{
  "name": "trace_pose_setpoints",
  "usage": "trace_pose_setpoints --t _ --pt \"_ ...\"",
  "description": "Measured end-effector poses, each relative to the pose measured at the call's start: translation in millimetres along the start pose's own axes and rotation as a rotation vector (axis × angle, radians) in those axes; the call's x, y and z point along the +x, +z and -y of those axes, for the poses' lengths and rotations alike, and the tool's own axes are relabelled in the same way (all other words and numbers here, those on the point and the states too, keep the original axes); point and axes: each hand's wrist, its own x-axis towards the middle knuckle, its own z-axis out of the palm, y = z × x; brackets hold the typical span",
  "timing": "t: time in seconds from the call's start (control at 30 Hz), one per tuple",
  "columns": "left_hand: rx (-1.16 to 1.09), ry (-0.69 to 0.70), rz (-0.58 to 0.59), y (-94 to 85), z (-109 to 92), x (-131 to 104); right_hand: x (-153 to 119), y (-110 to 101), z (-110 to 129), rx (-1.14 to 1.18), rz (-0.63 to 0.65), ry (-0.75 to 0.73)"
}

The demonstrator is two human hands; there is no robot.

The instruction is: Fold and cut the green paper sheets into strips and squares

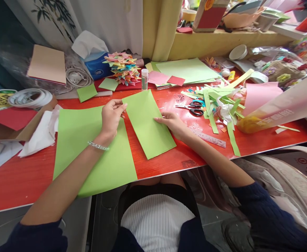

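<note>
A folded green sheet of paper (pixel 149 124) is held between my two hands, tilted just over the red table. My left hand (pixel 112 115) pinches its upper left corner, fingers closed. At its right edge my right hand (pixel 173 122) grips the paper, thumb on top and the other fingers mostly hidden. Beneath my left forearm lies a larger green sheet (pixel 90 140), which hangs slightly past the table's front edge. Black-handled scissors (pixel 192 107) and a pink patterned ruler (pixel 208 137) lie right of my right hand.
A glue stick (pixel 144 79) stands behind the folded paper. Green paper strips and scraps (pixel 216 101) are heaped at right, beside a long clear plastic bag (pixel 279 108). At the back are a stack of folded paper pieces (pixel 123 68), a tissue pack (pixel 97 64) and pale green sheets (pixel 187 70).
</note>
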Motion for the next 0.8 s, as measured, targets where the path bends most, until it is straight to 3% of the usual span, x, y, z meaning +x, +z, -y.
trace_pose_setpoints --t 0.07,0.13,0.23,0.33,0.4,0.57,0.67,0.8 --pt "0.233 0.176 -0.019 -1.7 0.6 -0.6 -0.8 1.1 0.5 0.001 -0.012 0.016" --pt "0.456 0.382 0.044 -1.1 -1.7 -4.6 -2.5 2.6 1.7 -0.004 -0.024 0.032" --pt "0.66 0.544 0.345 5.6 -4.8 -17.0 -4.9 4.2 3.4 -0.044 -0.033 0.061" --pt "0.768 0.561 0.636 14.3 0.7 -30.0 -3.8 4.0 3.7 -0.2 -0.059 0.091" --pt "0.807 0.564 0.738 17.7 7.5 -34.7 -1.0 2.7 4.6 -0.353 -0.075 0.09" --pt "0.863 0.554 0.791 17.0 13.0 -34.3 -10.2 -9.5 24.8 -0.807 -0.129 0.012" --pt "0.962 0.551 0.835 15.9 7.9 -33.7 -41.2 -32.5 41.5 -1.253 -0.26 -0.184" --pt "1.056 0.527 0.881 15.4 2.7 -35.3 -94.8 -75.5 36.2 -1.473 -0.076 -0.272"
